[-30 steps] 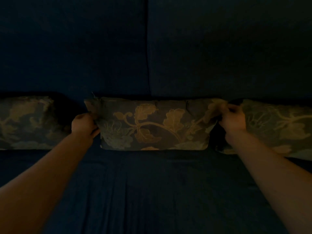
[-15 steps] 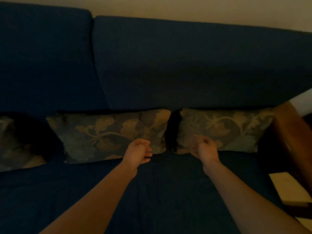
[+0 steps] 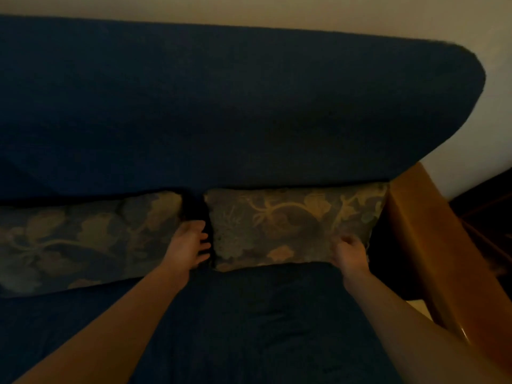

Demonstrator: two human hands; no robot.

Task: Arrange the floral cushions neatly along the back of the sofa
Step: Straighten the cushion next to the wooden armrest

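Two floral cushions lean against the dark blue sofa back point(image 3: 221, 106). The right floral cushion point(image 3: 291, 225) lies beside the wooden armrest. The middle floral cushion point(image 3: 83, 239) lies to its left, with a dark gap between them. My left hand point(image 3: 191, 245) reaches into that gap, fingers spread against the right cushion's left edge. My right hand point(image 3: 350, 252) rests on the right cushion's lower right corner, fingers curled; whether it grips the fabric is unclear.
A wooden armrest point(image 3: 432, 245) bounds the sofa on the right. The blue seat point(image 3: 249, 328) stretches in front of the cushions. A pale wall point(image 3: 471, 29) rises behind the sofa. Dark furniture point(image 3: 493, 206) stands beyond the armrest.
My view swung right from the middle cushion to the right one. Both hands left the middle cushion and moved onto the right cushion's two ends.
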